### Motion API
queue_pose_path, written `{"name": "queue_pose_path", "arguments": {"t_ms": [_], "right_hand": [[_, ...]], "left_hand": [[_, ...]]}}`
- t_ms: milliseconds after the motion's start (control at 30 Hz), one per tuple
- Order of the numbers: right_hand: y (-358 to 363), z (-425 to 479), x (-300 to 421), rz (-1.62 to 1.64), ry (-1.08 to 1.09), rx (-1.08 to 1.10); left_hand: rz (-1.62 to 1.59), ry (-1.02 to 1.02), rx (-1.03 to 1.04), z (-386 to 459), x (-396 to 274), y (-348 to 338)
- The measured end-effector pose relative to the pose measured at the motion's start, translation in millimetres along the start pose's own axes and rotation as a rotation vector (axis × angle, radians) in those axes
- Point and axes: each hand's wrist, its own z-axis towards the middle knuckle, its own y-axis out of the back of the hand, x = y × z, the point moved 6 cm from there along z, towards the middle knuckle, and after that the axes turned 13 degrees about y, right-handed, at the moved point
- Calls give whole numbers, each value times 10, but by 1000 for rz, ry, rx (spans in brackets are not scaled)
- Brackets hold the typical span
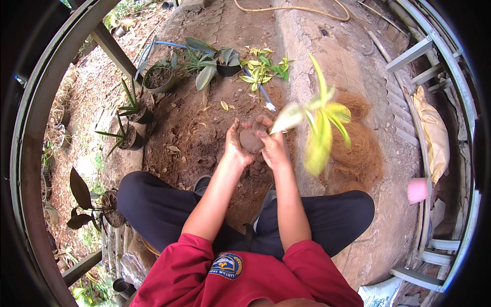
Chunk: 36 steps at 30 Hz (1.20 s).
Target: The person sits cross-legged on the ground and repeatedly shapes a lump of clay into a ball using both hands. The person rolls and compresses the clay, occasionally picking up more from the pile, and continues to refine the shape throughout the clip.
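Cupped from both sides, a rounded ball of damp soil [251, 141] sits between my two hands, above loose dark soil [199, 147]. My left hand [236, 146] wraps its left side, and soil coats the fingers. On the opposite side my right hand [273, 146] presses against the ball with its thumb and fingers. A plant with long yellow-green leaves [321, 115] leans out to the right past my right hand, partly blurred. Its stem base is hidden by the hand, so I cannot tell whether it enters the ball.
Brown coconut-like fibre [355, 149] lies on the concrete at right. Beyond my hands are a potted plant [229, 69], yellow-leaved cuttings [255, 69] and a blue cable's white plug [271, 106]. Small potted plants [132, 138] stand left; a pink pot [418, 190] is far right.
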Motion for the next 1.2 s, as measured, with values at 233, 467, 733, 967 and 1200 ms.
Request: {"name": "queue_pose_path", "arguments": {"t_ms": [233, 467, 733, 967, 1200], "right_hand": [[-286, 34, 375, -148, 150, 383], [-245, 24, 254, -109, 126, 387], [-254, 20, 209, -116, 39, 184], [-293, -7, 173, 66, -109, 157], [-6, 41, 72, -151, 268, 26]], "left_hand": [[-40, 28, 13, -85, -33, -104], [-8, -70, 173, 69, -133, 91], [100, -81, -62, -73, -79, -79], [168, -14, -122, -103, -95, 11], [27, -33, -67, -19, 34, -1]]}}
